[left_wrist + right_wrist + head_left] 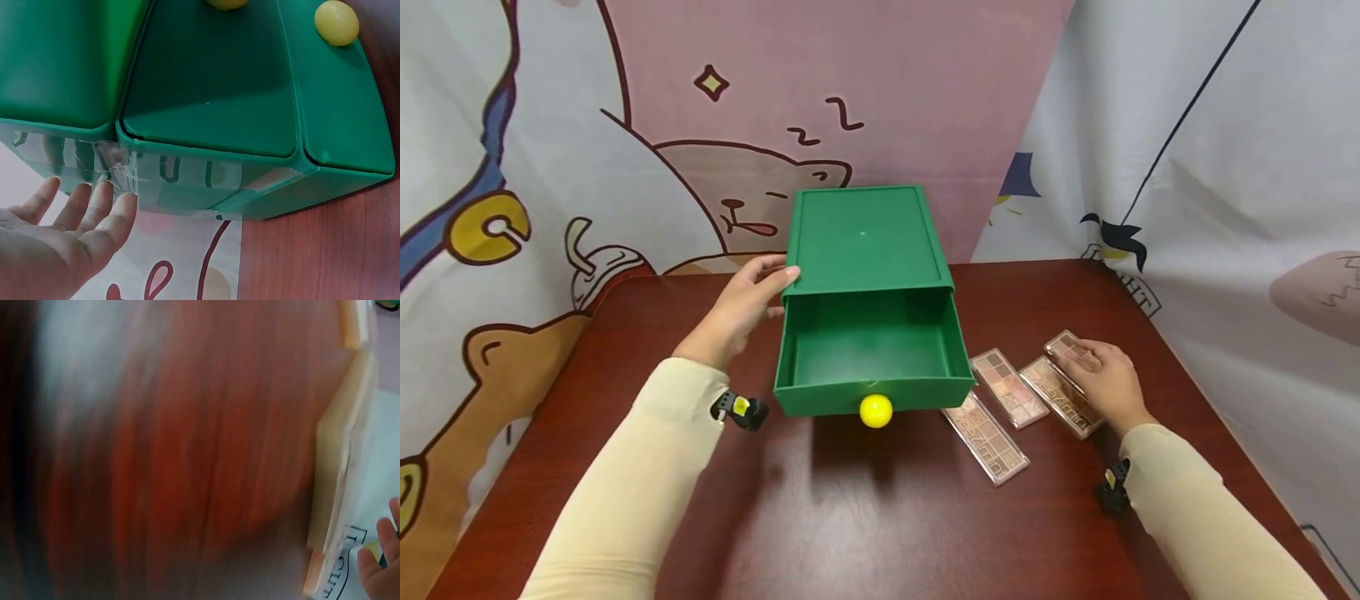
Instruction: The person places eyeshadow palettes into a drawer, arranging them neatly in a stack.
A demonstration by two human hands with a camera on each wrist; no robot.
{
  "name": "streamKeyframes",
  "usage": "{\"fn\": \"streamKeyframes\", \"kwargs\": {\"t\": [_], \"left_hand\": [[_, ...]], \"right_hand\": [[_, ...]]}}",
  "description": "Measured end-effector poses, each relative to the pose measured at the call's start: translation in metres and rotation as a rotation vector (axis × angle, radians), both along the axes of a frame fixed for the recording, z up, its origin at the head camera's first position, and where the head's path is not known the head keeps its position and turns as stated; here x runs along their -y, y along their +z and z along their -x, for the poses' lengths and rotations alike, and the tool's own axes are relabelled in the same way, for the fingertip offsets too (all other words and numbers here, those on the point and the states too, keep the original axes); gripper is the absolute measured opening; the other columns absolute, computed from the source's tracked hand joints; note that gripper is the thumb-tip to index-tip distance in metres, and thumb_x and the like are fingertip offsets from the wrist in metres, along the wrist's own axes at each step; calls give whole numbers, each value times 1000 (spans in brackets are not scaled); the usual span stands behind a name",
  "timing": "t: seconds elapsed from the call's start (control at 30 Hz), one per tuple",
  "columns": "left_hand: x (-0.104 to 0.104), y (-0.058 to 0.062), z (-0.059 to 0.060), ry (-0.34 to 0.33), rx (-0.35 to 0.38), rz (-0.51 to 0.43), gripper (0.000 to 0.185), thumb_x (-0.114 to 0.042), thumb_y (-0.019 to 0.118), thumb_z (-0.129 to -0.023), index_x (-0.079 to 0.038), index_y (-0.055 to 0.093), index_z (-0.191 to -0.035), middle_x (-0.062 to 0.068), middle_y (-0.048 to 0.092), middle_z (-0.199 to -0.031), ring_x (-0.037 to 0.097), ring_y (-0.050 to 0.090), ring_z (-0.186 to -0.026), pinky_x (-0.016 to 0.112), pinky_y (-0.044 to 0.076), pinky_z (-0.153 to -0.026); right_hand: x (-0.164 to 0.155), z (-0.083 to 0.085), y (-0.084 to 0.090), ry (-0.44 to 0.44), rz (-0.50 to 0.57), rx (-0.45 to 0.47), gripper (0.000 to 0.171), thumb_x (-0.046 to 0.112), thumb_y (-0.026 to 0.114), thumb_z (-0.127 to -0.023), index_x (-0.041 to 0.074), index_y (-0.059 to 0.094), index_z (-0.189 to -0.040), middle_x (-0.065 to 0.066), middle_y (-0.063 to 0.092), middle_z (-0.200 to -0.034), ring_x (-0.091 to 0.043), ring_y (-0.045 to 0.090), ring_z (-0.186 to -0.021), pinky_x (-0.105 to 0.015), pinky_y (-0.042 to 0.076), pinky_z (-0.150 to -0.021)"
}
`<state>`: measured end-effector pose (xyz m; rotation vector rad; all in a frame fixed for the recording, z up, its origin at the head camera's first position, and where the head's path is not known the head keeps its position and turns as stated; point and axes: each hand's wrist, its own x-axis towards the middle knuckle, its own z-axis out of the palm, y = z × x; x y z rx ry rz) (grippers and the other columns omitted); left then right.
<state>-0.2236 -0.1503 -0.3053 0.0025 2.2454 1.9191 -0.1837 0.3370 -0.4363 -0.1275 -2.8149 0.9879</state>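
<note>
A green drawer cabinet [868, 237] stands on the table with its top drawer [872, 346] pulled out; nothing lies inside that drawer. My left hand [741, 304] rests at the cabinet's left side, thumb on the top edge. Its fingers [103, 212] extend beside the taped side wall in the left wrist view. Over on the right, my right hand [1108, 383] hovers over or touches an eyeshadow palette [1066, 343]; contact is unclear. Close by lie a second palette [1060, 396], a third palette [1009, 387] and another palette [988, 437]. Fingers [369, 565] of the right hand look loosely spread.
Lower drawers [209, 81] of the cabinet are closed, with yellow knobs [337, 24]. A yellow knob [876, 411] juts from the open drawer's front. The reddish-brown table [865, 533] meets a cartoon-printed cloth [925, 100] at the back and sides.
</note>
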Motion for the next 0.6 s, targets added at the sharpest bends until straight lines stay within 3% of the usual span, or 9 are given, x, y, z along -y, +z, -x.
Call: {"fn": "streamKeyframes", "kwargs": {"t": [0.13, 0.6], "left_hand": [[-1, 0, 0, 0, -5, 1, 60, -35, 55, -98, -8, 34, -148, 12, 34, -148, 28, 44, -125, 46, 41, -104], [-1, -2, 1, 8, -14, -24, 60, -33, 55, -98, -6, 34, -147, 13, 34, -147, 28, 45, -124, 48, 40, -105]], "right_hand": [[-12, 0, -3, -13, -87, 20, 55, 31, 60, -95, -8, 48, -133, -36, 40, -136, -53, 31, -123, -65, 28, -99], [-39, 11, -14, -15, -209, 157, 73, 39, 62, -91, -15, 39, -135, -42, 39, -132, -59, 32, -118, -69, 29, -97]]}}
